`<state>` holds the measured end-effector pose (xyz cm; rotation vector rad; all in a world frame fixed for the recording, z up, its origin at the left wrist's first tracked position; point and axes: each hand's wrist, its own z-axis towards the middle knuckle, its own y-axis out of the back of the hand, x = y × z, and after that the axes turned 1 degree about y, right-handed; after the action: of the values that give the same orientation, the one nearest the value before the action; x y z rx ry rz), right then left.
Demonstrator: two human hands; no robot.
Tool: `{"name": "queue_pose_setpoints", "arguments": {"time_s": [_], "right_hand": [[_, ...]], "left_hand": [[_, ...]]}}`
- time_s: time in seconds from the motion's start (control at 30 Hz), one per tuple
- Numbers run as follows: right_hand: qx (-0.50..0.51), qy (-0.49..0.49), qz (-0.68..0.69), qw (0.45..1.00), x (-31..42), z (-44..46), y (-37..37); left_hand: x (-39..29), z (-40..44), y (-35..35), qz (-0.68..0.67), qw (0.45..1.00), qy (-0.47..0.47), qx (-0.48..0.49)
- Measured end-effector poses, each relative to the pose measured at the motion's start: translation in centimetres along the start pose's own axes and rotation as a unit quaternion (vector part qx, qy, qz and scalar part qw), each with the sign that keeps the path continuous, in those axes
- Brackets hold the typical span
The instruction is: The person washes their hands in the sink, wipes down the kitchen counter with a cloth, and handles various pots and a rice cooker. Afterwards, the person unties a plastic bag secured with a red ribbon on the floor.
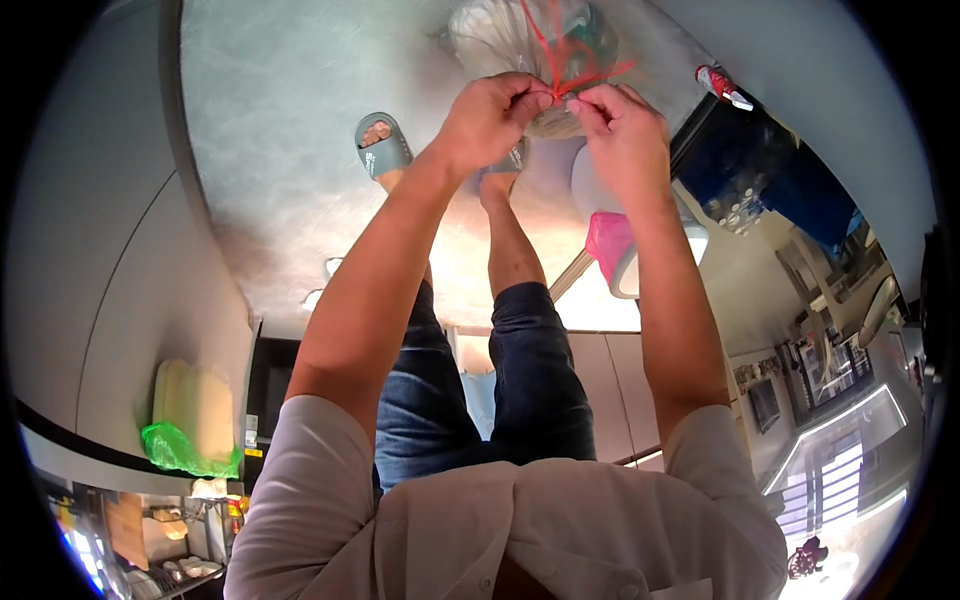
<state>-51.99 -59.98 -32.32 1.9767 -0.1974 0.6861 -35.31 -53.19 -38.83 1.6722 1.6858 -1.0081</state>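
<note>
A translucent plastic garbage bag (pixel 488 38) sits on the floor at the top of the head view, bulging with contents I cannot make out. Red drawstrings (pixel 605 74) are gathered at its neck, with loops standing up above a knot-like crossing. My left hand (pixel 495 115) pinches the red string close to that crossing from the left. From the right, my right hand (pixel 625 130) is closed with thumb and finger pinched on the string. Both hands are close together in front of the bag, whose lower part they partly cover.
Near my right forearm stands a white bin (pixel 625 275) with a pink liner (pixel 608 243). My feet wear grey slippers (pixel 387 152) on the pale floor (pixel 270 110). A cabinet (pixel 110 230) lines the left side, near a green plastic bag (pixel 190 450).
</note>
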Motion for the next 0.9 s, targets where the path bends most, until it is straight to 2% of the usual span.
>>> {"name": "queue_pose_setpoints", "arguments": {"time_s": [0.03, 0.13, 0.23, 0.33, 0.4, 0.47, 0.53, 0.6, 0.67, 0.73, 0.77, 0.83, 0.87, 0.9], "right_hand": [[0.009, 0.005, -0.025, 1.0, -0.2, 0.0, 0.1], [-0.016, 0.028, -0.095, 0.995, -0.3, 0.0, 0.2], [-0.045, 0.056, -0.11, 0.991, -0.4, 0.2, 0.7], [-0.065, 0.081, -0.059, 0.993, -0.6, 0.0, 2.1], [-0.1, 0.062, -0.007, 0.993, -0.8, -0.9, 3.3], [-0.166, 0.113, -0.009, 0.98, -0.9, -1.3, 4.7], [-0.222, 0.057, 0.047, 0.972, -1.5, -1.3, 5.8], [-0.259, -0.005, 0.143, 0.955, -2.8, -0.6, 6.6], [-0.255, -0.072, 0.178, 0.948, -2.4, 0.3, 7.3], [-0.23, -0.07, 0.221, 0.945, -4.1, 1.0, 7.2], [-0.236, -0.082, 0.212, 0.945, -4.1, 1.6, 7.0], [-0.227, -0.089, 0.182, 0.953, -5.1, 2.4, 6.7], [-0.223, -0.094, 0.156, 0.958, -5.7, 2.9, 6.5], [-0.22, -0.106, 0.116, 0.963, -6.8, 3.3, 6.3]], "left_hand": [[-0.5, 0.1, 0.4, 0.067, 0.998, -0.021, 0.001], [-0.6, 1.1, 0.4, 0.14, 0.984, -0.106, -0.011], [-1.0, 1.2, -0.3, 0.127, 0.982, -0.138, -0.038], [-2.9, 0.0, -2.2, 0.158, 0.956, -0.223, -0.103], [-5.6, -1.2, -4.0, 0.174, 0.94, -0.261, -0.133], [-8.3, -1.6, -6.1, 0.138, 0.952, -0.231, -0.144], [-10.8, -1.4, -7.7, 0.092, 0.973, -0.188, -0.096], [-12.2, -0.9, -9.8, 0.061, 0.962, -0.214, -0.157], [-13.2, -1.5, -9.8, 0.065, 0.952, -0.227, -0.196], [-13.3, -3.2, -8.8, 0.106, 0.945, -0.222, -0.214], [-12.8, -5.0, -7.4, 0.077, 0.975, -0.143, -0.153], [-7.1, -7.4, -5.0, 0.164, 0.956, -0.179, -0.163], [-4.4, -9.5, -3.6, 0.16, 0.952, -0.155, -0.21], [-3.4, -12.2, -0.9, 0.162, 0.961, -0.107, -0.197]]}}
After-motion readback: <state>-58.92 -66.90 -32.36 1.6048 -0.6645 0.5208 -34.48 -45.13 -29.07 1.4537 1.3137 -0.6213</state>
